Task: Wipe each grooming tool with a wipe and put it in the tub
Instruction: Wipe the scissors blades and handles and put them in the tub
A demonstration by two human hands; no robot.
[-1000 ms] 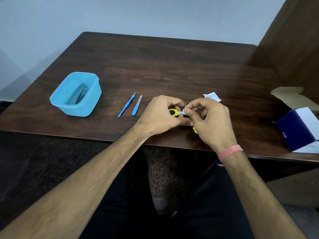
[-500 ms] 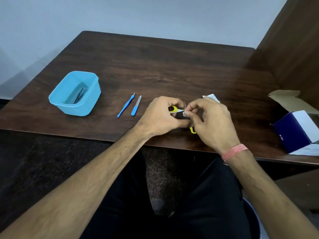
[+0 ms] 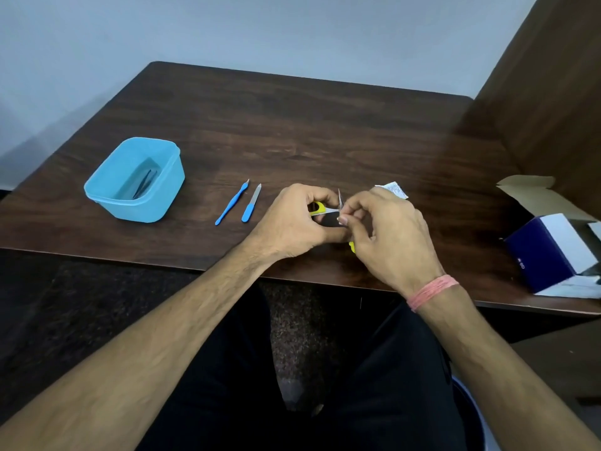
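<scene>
Scissors wipe-down in progress at near tabletop edge.

Largest to smallest: dark tabletop carrying all items; navy box at right edge, flap open, likely the wipe supply; blue tub at left, already holding dark tweezer-like tools, kept clear of the work zone. Left hand clenched around yellow-handled scissors, steadying them, blades parted for access. Right hand pinching at blades, presumably with wipe; wipe itself not discernible. Torn sachet just behind right hand. Two blue-handled tools between tub and hands, apparently awaiting wiping.
</scene>
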